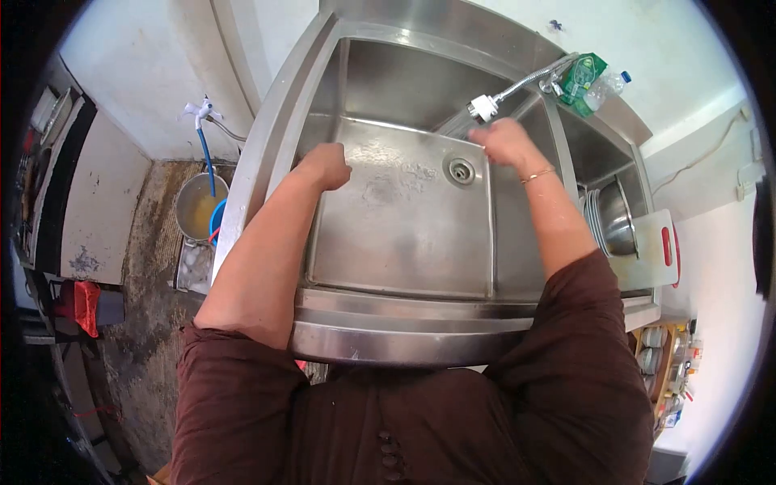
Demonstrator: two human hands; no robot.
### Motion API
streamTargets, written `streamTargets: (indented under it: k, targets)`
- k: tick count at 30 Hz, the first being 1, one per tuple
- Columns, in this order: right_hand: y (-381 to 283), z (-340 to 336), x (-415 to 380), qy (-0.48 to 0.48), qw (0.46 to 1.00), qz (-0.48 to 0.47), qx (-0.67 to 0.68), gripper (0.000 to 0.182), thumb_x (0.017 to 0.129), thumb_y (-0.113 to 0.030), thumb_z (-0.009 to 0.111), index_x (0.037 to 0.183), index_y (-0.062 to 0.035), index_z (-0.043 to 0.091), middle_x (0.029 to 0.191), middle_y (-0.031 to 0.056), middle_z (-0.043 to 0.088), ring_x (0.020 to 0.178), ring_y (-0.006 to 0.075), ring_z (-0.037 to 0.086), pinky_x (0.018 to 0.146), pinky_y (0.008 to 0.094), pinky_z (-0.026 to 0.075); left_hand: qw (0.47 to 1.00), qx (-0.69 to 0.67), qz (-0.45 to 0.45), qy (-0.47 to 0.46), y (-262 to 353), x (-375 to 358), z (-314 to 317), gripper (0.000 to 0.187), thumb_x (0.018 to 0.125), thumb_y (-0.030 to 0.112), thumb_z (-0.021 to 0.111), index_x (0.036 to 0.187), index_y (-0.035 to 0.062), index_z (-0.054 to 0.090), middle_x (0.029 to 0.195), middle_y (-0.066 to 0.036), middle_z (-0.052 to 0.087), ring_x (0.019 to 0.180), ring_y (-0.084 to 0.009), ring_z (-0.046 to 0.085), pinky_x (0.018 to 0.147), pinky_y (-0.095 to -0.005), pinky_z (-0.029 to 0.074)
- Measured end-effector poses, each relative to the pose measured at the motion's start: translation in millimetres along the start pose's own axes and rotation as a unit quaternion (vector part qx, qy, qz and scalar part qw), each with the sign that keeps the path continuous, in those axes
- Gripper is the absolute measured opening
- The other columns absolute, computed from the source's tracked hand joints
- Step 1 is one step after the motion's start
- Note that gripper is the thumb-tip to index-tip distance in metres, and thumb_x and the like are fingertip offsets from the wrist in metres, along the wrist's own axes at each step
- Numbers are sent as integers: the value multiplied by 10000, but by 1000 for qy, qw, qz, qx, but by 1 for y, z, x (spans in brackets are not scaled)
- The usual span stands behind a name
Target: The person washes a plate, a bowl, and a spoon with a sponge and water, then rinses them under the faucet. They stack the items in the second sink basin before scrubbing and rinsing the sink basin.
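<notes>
Inside the large steel sink (396, 234), my left hand (326, 166) is curled into a fist by the left wall, with nothing seen in it. My right hand (507, 144) has its fingers curled just below the white spray head (483, 107) of the flexible faucet (529, 78). Its fingertips are slightly blurred beside the water stream, and no object shows in them. Water wets the basin floor near the round drain (461, 170).
Right of the sink, a smaller basin holds plates (594, 220) and a steel bowl (617, 217), beside a white cutting board (651, 246). A green packet (584, 79) and plastic bottle (606, 90) lie behind. At left, a blue hose (205, 158) runs into a pot (194, 212).
</notes>
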State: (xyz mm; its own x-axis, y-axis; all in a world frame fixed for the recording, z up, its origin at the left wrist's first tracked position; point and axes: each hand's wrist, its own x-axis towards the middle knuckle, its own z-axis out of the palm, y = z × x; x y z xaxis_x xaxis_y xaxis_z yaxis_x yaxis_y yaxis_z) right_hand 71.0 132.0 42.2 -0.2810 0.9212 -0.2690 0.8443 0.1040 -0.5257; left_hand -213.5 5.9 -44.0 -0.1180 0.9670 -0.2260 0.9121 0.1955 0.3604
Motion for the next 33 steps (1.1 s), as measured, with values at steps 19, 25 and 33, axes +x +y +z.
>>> streamTargets:
  k: [19,25,33]
  targets:
    - [59,-69,15,76,957,-44,276,349,696,-117,722,958,23,538,808,92,603,642,159,587,509,294,477,999,24,36,21,-9,-6,-2,404,760,230,647,1023,-66,573,1069,-251,588,1040,-371,549,903,-400,437]
    - [120,-135,-42,5,984,47,173,354,702,-125,728,957,-41,497,751,31,548,629,109,551,494,253,454,1000,16,19,-18,-6,-6,-7,490,751,231,664,1118,-70,542,1090,-272,573,1059,-392,537,913,-401,428]
    - [101,-128,-29,-76,986,17,149,296,724,-150,722,875,13,528,808,126,580,653,220,620,509,324,582,998,52,29,16,-19,1,7,458,737,224,675,1076,-60,555,997,-261,601,960,-402,574,833,-421,459]
